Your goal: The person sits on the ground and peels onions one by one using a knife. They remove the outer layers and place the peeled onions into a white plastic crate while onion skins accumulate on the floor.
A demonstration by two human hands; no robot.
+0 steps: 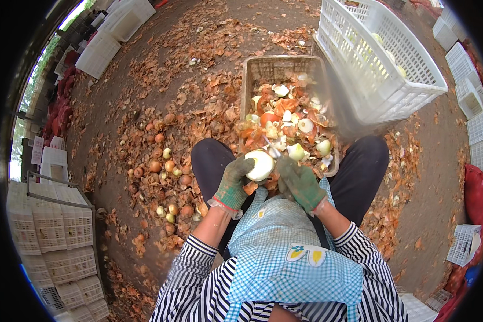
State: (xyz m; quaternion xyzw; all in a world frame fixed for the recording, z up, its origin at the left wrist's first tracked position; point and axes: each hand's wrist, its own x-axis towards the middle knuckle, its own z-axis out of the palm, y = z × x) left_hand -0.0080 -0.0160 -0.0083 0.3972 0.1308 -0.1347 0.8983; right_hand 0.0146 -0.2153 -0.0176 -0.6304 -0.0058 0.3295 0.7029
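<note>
My left hand (pixel 234 180), in a green-and-grey coated work glove, holds a peeled white onion (pixel 260 165) between thumb and fingers. Close to its right side is my gloved right hand (pixel 302 182), its fingers curled around a small knife (pixel 272 149). The blade is blurred and points up and left past the onion; the handle is hidden in the glove. Both hands are between my knees, over the near end of a dirty plastic crate (pixel 244 86). Onion skins, cut ends and pale onion pieces (pixel 296 151) lie in that crate.
A tall white slatted crate (pixel 386 96) with pale onions inside stands at the upper right. Unpeeled onions (pixel 155 166) lie among dry skins on the floor to the left. Stacked white crates (pixel 60 225) and red mesh sacks (pixel 476 193) line the sides.
</note>
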